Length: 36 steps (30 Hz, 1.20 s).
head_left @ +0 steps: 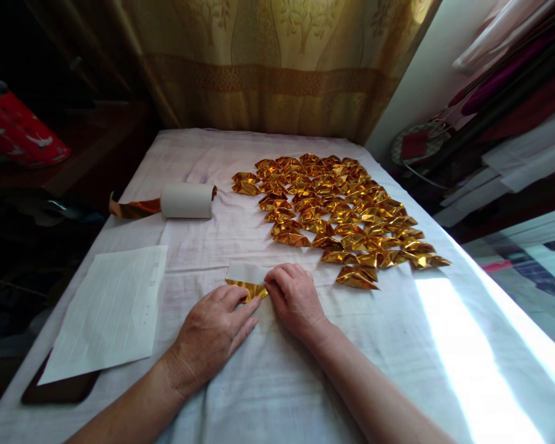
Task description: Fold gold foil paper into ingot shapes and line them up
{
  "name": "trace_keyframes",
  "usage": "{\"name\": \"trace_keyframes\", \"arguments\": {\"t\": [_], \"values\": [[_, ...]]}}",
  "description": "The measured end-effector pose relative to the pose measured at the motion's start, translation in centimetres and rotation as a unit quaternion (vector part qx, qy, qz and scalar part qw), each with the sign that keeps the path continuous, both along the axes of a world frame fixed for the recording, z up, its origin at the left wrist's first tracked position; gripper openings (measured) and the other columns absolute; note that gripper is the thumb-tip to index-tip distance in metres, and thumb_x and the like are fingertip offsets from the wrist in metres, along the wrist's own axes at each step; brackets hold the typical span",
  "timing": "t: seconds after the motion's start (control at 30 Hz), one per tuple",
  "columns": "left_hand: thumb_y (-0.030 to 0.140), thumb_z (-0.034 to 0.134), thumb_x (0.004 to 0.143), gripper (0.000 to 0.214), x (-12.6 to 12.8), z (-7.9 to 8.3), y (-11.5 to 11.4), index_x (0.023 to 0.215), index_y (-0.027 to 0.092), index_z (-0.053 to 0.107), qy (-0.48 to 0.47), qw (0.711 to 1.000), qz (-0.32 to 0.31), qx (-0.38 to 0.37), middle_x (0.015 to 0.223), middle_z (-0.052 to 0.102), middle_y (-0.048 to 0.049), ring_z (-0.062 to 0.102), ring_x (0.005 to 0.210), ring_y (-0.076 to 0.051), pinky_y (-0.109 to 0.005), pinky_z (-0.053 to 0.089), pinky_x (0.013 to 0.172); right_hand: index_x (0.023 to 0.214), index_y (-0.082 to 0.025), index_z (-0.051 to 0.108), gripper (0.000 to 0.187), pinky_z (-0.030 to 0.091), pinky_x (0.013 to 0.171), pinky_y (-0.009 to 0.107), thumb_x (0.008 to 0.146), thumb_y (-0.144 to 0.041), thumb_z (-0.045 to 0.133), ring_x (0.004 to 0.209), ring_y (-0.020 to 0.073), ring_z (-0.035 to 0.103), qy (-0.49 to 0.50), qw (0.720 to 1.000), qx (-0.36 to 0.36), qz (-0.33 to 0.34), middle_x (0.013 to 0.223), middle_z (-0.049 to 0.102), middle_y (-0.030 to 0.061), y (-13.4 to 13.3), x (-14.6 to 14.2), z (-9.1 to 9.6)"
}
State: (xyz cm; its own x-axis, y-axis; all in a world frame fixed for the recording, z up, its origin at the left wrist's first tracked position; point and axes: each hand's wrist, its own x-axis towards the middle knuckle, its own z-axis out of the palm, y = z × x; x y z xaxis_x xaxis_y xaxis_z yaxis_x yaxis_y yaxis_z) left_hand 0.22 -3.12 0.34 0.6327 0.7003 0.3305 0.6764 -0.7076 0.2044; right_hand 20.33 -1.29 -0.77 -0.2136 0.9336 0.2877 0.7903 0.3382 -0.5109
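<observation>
A small sheet of gold foil paper (248,290) lies on the cloth in front of me, its near part folded over to show gold and its far part showing the white back. The fingers and thumb of my left hand (215,324) press on the near left part of the fold. My right hand (296,299) has its fingers closed on the right end of the sheet, partly hiding it. Beyond and to the right, many folded gold foil ingots (314,213) lie in loose rows; the nearest ingot (357,277) is right of my right hand.
A white roll (186,201) with a gold strip sits at back left. Nearer lies a printed paper sheet (113,308), partly over a dark flat object (60,385). A curtain (277,68) hangs behind the cloth-covered table (203,151); clothes (527,142) hang at right.
</observation>
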Motion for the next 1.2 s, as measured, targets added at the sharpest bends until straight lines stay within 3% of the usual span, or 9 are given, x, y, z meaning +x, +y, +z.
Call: {"name": "trace_keyframes", "arguments": {"t": [0.23,0.53,0.67,0.9,1.2], "values": [[0.026,0.052,0.096,0.028,-0.1,-0.2,0.3,0.119,0.02,0.067,-0.02,1.0,0.002,-0.02,0.107,0.067,-0.0076,0.061,0.099,-0.024,-0.041,0.052,0.089,0.091,-0.024,0.07,0.013,0.038,0.076,0.031,0.092,-0.016,0.06,0.086,0.0194,0.054,-0.074,0.992,0.08,0.064,0.09,0.068,0.0034,-0.5,0.3,0.2],[0.02,0.053,0.094,0.018,-1.5,-0.3,1.4,0.108,0.02,0.064,-0.115,0.993,0.013,-0.018,0.111,0.068,-0.0072,0.061,0.105,-0.02,-0.035,0.051,0.094,0.096,-0.021,0.072,0.012,0.043,0.076,0.033,0.092,-0.029,0.064,0.083,0.0194,0.056,-0.085,0.99,0.022,0.106,0.09,0.068,0.0049,-0.6,0.5,1.6],[0.027,0.056,0.094,0.019,-2.9,-0.3,2.3,0.109,0.02,0.065,-0.084,0.996,0.036,0.013,0.109,0.069,-0.0071,0.062,0.106,-0.022,-0.038,0.049,0.095,0.1,-0.021,0.072,0.016,0.045,0.077,0.033,0.091,-0.033,0.066,0.086,0.02,0.058,-0.077,0.991,0.004,0.112,0.093,0.068,0.0058,-0.5,0.6,1.8],[0.033,0.052,0.097,0.024,-3.2,-0.3,2.8,0.108,0.024,0.071,-0.053,0.998,0.023,-0.007,0.102,0.07,-0.0048,0.063,0.096,-0.02,-0.037,0.048,0.089,0.1,-0.02,0.07,0.02,0.046,0.08,0.033,0.086,-0.033,0.073,0.089,0.0203,0.058,-0.073,0.99,-0.023,0.122,0.097,0.067,0.0063,-0.3,0.9,2.1],[0.04,0.057,0.095,0.024,-2.9,0.0,2.4,0.107,0.024,0.069,-0.038,0.999,0.002,-0.024,0.1,0.069,-0.0042,0.062,0.094,-0.021,-0.038,0.047,0.089,0.102,-0.019,0.071,0.021,0.045,0.081,0.031,0.096,-0.037,0.061,0.087,0.0188,0.057,-0.086,0.984,-0.007,0.156,0.095,0.067,0.0063,0.0,1.5,2.3]]}}
